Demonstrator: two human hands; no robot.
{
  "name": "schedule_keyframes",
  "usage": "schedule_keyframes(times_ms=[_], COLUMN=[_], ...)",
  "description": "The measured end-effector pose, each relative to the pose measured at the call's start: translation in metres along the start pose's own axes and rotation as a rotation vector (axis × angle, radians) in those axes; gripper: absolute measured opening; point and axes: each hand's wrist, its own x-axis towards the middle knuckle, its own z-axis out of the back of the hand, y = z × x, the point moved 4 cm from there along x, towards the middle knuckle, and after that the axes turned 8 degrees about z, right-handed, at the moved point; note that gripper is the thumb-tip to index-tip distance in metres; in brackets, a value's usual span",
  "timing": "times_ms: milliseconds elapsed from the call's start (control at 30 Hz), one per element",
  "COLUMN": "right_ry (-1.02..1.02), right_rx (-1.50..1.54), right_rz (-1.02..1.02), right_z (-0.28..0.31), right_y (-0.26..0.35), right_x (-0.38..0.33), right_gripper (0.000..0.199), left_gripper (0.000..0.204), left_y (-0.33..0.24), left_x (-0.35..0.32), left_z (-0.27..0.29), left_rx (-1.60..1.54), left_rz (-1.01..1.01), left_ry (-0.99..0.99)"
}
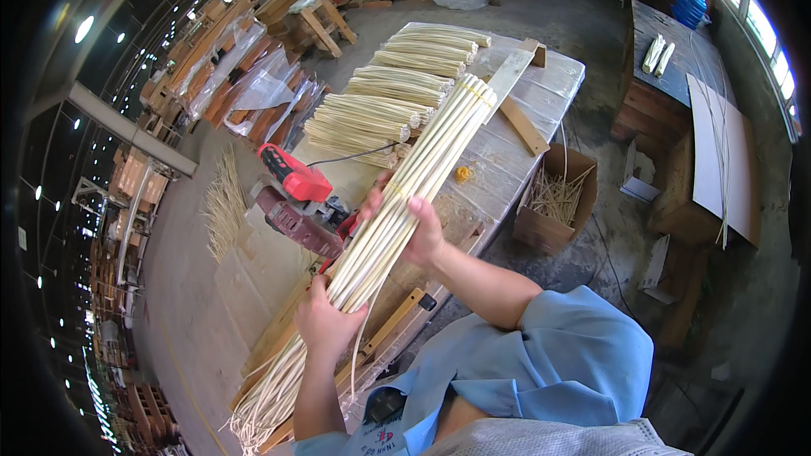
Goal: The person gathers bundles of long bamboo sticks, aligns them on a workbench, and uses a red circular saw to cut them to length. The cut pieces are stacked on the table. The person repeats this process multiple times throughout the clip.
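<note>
A long bundle of pale rattan canes point(431, 165) lies slantwise across the middle, its evenly cut end pointing away to the upper right. Yellow bands circle it near that end and around its middle. My left hand point(325, 321) grips the bundle low down, the thumb across the canes. Further up, my right hand point(425, 232) wraps round it, with some fingertips showing on the far side. Loose, uneven cane ends point(266, 401) spread out at the lower left. Just left of the bundle stands a red and black power saw point(296, 176), partly hidden behind it.
Several shorter cane bundles point(397, 84) lie in a row on the plastic-covered table point(562, 76). A small yellow clump point(463, 174) sits beside a wooden block point(524, 127). Offcuts fill a cardboard box point(549, 224) to the right. Loose canes point(224, 207) lie left of the saw.
</note>
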Motion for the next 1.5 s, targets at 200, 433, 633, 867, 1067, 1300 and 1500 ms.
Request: schedule_keyframes(times_ms=[200, 433, 633, 867, 1067, 1300, 1500], right_ry=[0.097, 0.244, 0.072, 0.14, 0.033, 0.101, 0.097], right_rx=[-0.137, 0.003, -0.017, 0.006, -0.051, -0.145, -0.02], right_rz=[-0.118, 0.173, -0.025, 0.163, 0.04, -0.163, -0.221], right_z=[-0.005, 0.01, -0.018, -0.012, -0.04, -0.046, -0.065], right_y=[-0.009, 0.044, -0.026, 0.067, -0.036, -0.077, -0.093], right_x=[-0.017, 0.041, -0.024, 0.038, -0.032, -0.053, -0.03], right_gripper=[0.077, 0.071, 0.071, 0.079, 0.075, 0.069, 0.056], left_gripper=[0.071, 0.071, 0.071, 0.07, 0.067, 0.076, 0.102], left_y=[0.003, -0.013, 0.0, -0.006, -0.01, -0.007, -0.004], left_x=[-0.001, -0.002, -0.002, -0.011, -0.009, -0.003, -0.01], left_z=[0.005, 0.009, 0.013, 0.022, 0.031, 0.04, 0.074], left_rx=[0.033, -0.023, -0.075, -0.053, -0.112, -0.22, -0.179], left_rz=[0.012, 0.006, -0.024, -0.089, -0.029, -0.048, -0.2], left_ry=[-0.019, 0.022, 0.069, 0.013, 0.048, -0.02, -0.117])
